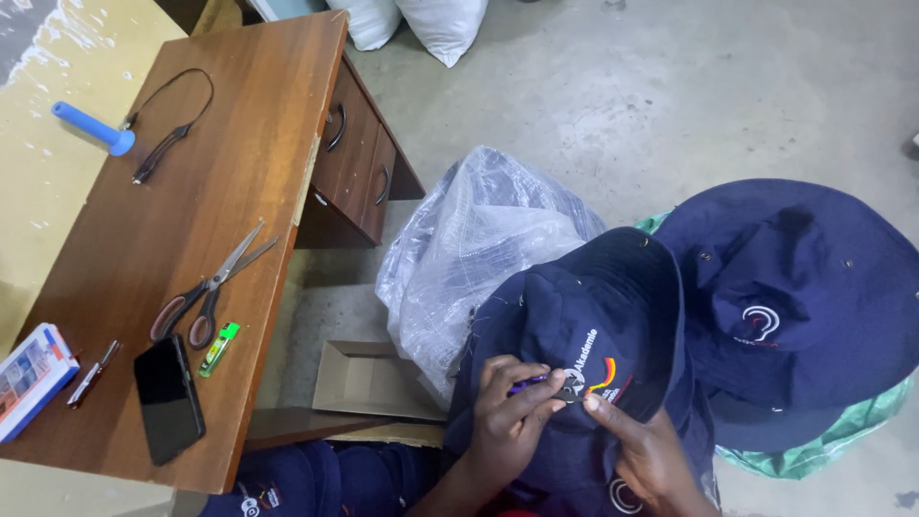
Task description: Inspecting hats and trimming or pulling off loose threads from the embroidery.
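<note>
Scissors (pixel 206 292), phone (pixel 168 397), green lighter (pixel 219 348) on wooden desk (pixel 182 206); clear plastic bag (pixel 469 254) on floor.

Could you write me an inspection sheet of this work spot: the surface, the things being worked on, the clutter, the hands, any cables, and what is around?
Surface: brown wooden desk with two drawers, at the person's left.
Job's things: navy blue fabric bucket hat with an embroidered emblem, on the lap; small purple-handled tool at the emblem.
Clutter: metal scissors with brown handles, black phone, green lighter, small box, blue cylinder.
Hands: left hand pinches the tool; right hand steadies the hat.
Cables: black cord on the desk.
Surroundings: concrete floor, clear plastic bag, open cardboard box, second navy hat.
</note>
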